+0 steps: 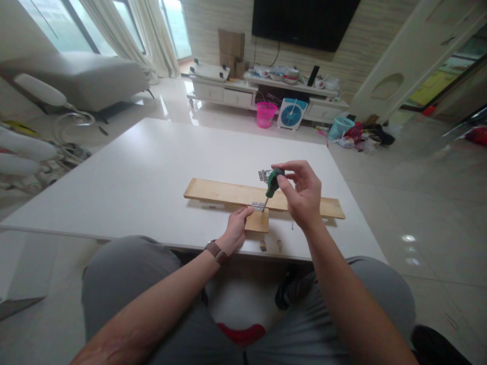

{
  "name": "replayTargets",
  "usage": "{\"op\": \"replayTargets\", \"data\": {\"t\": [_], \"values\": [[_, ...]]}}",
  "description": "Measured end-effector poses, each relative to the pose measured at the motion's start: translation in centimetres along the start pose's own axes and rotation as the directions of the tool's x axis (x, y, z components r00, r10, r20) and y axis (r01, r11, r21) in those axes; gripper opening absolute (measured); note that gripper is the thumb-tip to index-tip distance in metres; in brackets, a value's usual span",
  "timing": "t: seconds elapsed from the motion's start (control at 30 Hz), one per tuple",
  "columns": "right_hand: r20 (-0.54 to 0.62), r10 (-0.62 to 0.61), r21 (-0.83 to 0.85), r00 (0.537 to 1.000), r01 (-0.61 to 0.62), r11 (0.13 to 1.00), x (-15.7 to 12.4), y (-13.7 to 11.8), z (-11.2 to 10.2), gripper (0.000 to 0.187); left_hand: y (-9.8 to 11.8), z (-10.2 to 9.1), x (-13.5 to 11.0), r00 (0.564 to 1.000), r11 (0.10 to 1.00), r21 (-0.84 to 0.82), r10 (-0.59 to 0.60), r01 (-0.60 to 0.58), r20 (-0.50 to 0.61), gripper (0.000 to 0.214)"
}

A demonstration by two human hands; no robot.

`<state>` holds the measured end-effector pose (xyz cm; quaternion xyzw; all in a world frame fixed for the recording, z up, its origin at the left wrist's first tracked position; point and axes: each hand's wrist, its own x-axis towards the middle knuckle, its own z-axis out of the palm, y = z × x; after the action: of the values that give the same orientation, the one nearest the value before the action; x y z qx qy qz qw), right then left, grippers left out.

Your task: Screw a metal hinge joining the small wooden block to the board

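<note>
My right hand (303, 192) grips a green and black screwdriver (273, 183) by its handle, fingers round the top. The shaft slants down to a metal hinge (258, 206). That hinge lies across the joint between a long wooden board (224, 191) and a small square wooden piece (257, 221). With thumb and fingers closed on the small piece's left edge, my left hand (238, 227) holds it against the board. Whether the tip sits in a screw is too small to see. Behind the board lie several loose hinges (263, 175).
A screw (292, 226) stands or lies on the white table (160, 167) near my right wrist. Close to the front edge are a small cartoon figure (263, 246) and a small clear packet or key-like item (279, 245). Supports under the long board raise it slightly.
</note>
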<state>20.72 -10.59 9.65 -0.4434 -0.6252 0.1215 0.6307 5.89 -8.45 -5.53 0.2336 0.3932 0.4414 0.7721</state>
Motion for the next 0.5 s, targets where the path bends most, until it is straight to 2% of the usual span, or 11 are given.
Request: {"op": "replayTargets", "data": {"t": [0.2, 0.4, 0.5], "values": [[-0.025, -0.051, -0.081, 0.998, 0.048, 0.996, 0.19, -0.14, -0.12, 0.017, 0.10, 0.07, -0.05, 1.000, 1.000, 0.012, 0.011, -0.011, -0.006, 0.039], [0.032, -0.024, -0.037, 0.999, 0.025, 0.999, 0.07, -0.27, -0.14, 0.015, 0.07, 0.13, -0.01, 1.000, 1.000, 0.015, -0.007, 0.007, -0.010, 0.042], [0.009, -0.030, -0.038, 1.000, 0.030, 0.999, 0.05, -0.11, -0.08, 0.014, 0.07, 0.09, -0.02, 1.000, 1.000, 0.011, 0.005, -0.005, 0.000, 0.041]]}}
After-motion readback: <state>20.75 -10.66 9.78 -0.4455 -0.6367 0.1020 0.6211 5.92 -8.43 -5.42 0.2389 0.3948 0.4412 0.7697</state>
